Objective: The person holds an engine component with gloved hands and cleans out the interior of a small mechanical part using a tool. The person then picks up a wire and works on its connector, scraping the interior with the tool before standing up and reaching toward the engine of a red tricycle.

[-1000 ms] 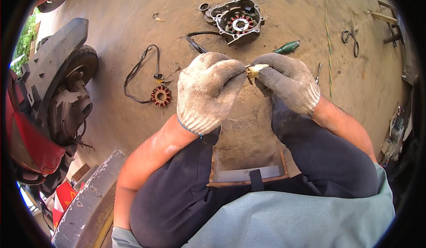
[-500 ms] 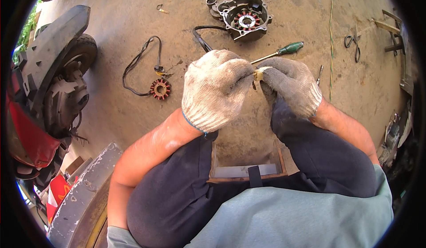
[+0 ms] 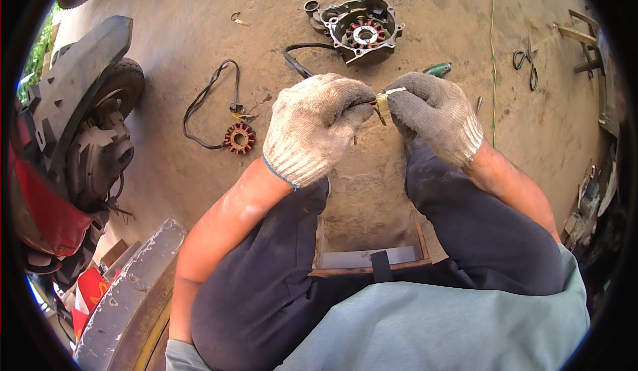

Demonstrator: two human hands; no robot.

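Both hands wear knitted work gloves and meet above the floor between my knees. My left hand (image 3: 320,120) is closed, thumb and forefinger pinching the edge of a small pale yellow piece (image 3: 383,102). From the other side my right hand (image 3: 435,115) grips the same piece, with a light strip showing at its fingertips. A dark bit hangs below it; its exact kind does not show. Behind my left hand runs a black cable (image 3: 292,57) from an engine cover (image 3: 365,31) with a copper-wound stator (image 3: 367,35) inside.
A loose stator (image 3: 239,138) with a black lead lies left. A green-handled screwdriver (image 3: 438,70) is partly hidden behind my right hand. Scissors (image 3: 526,65) and a green-yellow wire (image 3: 493,45) lie right. A motorbike (image 3: 86,138) stands left, beside a worn metal edge (image 3: 133,284).
My hands have drawn slightly apart, the left one shifting a little left, so more of the yellow piece shows. The right hand now covers the screwdriver's shaft.
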